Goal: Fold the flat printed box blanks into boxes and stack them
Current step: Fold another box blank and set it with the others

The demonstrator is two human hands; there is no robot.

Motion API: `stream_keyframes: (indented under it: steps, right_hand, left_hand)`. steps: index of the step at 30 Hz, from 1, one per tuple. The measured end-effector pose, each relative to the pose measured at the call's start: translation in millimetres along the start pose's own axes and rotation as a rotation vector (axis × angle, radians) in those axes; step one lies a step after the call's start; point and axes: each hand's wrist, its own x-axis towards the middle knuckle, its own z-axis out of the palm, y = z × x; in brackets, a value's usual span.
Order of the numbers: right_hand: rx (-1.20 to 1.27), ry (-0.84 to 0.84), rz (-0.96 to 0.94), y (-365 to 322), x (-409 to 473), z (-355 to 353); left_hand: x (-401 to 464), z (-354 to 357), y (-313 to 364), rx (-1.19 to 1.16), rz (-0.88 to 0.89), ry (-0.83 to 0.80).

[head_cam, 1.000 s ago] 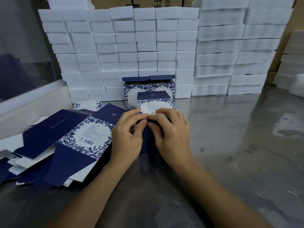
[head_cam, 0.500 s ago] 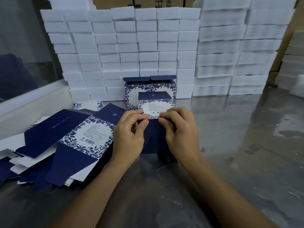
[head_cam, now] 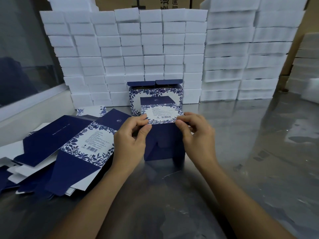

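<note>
A navy and floral-print box [head_cam: 163, 145] stands partly formed on the steel table [head_cam: 241, 152] in front of me. My left hand [head_cam: 131, 137] pinches its upper left corner and my right hand [head_cam: 196, 135] pinches its upper right corner. The white barcode panel faces up between my fingers. Two folded boxes [head_cam: 155, 91] stand side by side just behind it, lids raised. A loose pile of flat blanks [head_cam: 69, 149] lies to the left, beside my left wrist.
Stacks of white foam blocks [head_cam: 138, 49] form a wall along the back, with taller stacks [head_cam: 250, 49] at the right. A glass partition with a white ledge [head_cam: 25, 107] borders the left. Brown cartons show behind the foam.
My hands have drawn apart from the box's middle to its two upper corners. The box has risen and squared up, its barcode panel now more exposed.
</note>
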Motion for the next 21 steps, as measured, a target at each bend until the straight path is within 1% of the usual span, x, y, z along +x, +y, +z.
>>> stream_keyframes:
  steps: [5,7,10,13,15,18,21]
  right_hand:
    - [0.249,-0.019,0.128,0.4,7.9,-8.8]
    - [0.296,-0.015,0.152,2.9,7.9,-10.1]
    - [0.281,-0.011,0.197,7.4,7.1,-10.1]
    - [0.256,-0.052,0.267,11.9,7.3,-10.1]
    - [0.228,-0.113,0.28,14.0,6.4,-9.0]
    - [0.22,-0.2,0.315,15.6,2.5,-5.7]
    - [0.167,-0.239,0.317,16.7,-0.2,-3.6]
  left_hand:
    - [0.4,0.1,-1.2,0.011,0.017,-0.012]
    - [-1.6,0.3,-1.9,0.009,0.027,-0.013]
    - [-6.7,0.6,-6.3,0.076,0.037,-0.022]
    - [-9.0,-1.0,-8.5,0.029,-0.073,-0.049]
    - [-9.3,-2.1,-9.7,0.031,-0.12,-0.063]
    - [-10.7,-3.4,-12.5,0.176,-0.121,-0.094]
    - [-11.5,-5.1,-13.4,0.298,-0.071,-0.151]
